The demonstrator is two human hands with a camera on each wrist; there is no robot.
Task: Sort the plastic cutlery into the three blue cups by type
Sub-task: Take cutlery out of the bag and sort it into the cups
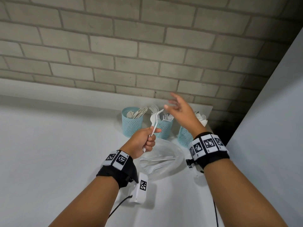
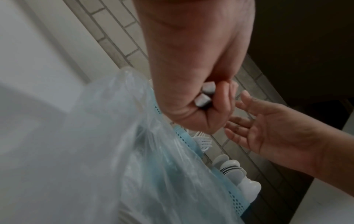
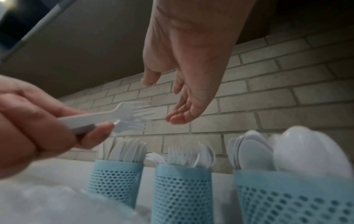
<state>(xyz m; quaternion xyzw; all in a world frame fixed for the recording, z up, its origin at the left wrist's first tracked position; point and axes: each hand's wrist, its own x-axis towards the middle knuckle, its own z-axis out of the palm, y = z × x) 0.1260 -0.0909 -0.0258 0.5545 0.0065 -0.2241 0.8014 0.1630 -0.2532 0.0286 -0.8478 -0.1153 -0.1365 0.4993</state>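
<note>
My left hand (image 1: 144, 140) grips white plastic forks (image 1: 155, 122) by their handles, tines up; the right wrist view shows two forks (image 3: 132, 115) in it. My right hand (image 1: 178, 107) hovers open just past the fork tines, above the cups, holding nothing. Three blue mesh cups stand by the brick wall: the left cup (image 1: 132, 123) holds knives, the middle cup (image 1: 164, 130) forks, the right cup (image 1: 184, 136) spoons. A clear plastic plate (image 1: 173, 166) with a few pieces of clear and white cutlery (image 1: 157, 159) lies in front of the cups.
The white counter (image 1: 57, 145) runs left and toward me. A grey brick wall (image 1: 147, 54) stands right behind the cups. A white panel (image 1: 270, 112) rises at the right, with a dark gap beside the right cup. A small white tagged device (image 1: 139, 189) lies near my left wrist.
</note>
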